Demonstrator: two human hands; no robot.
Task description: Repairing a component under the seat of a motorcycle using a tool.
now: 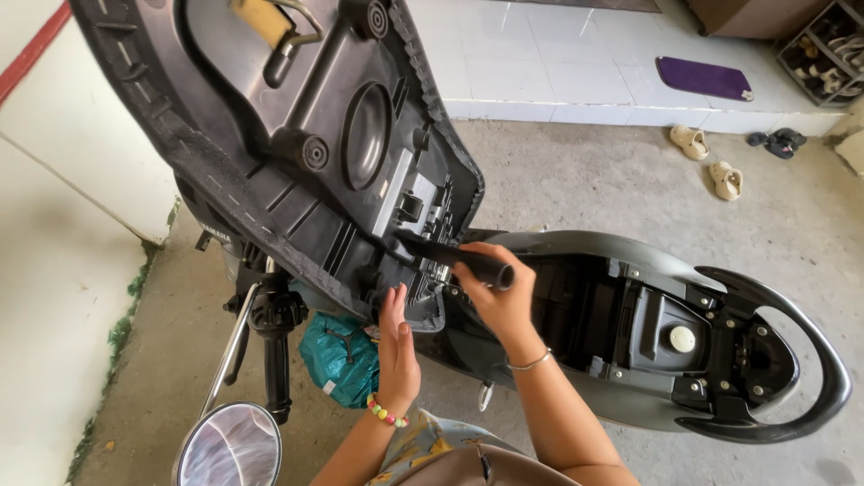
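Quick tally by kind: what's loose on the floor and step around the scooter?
Beige rubber clogs: 2
Dark sandals, seemingly a pair: 2
Purple rectangular mat on the white tiled step: 1
Teal plastic bag beside the scooter: 1
Total: 6

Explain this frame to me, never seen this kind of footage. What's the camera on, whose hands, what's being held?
One picture, from a camera worn on a person's head, looking down at their own bare hands. They stand beside a scooter whose seat is tipped up, showing its black plastic underside and the open storage bay. The right hand grips a black cylindrical tool handle at the seat hinge. The left hand rests flat against the seat's lower edge. Nearby: a round mirror, a teal bag, sandals on the concrete floor.
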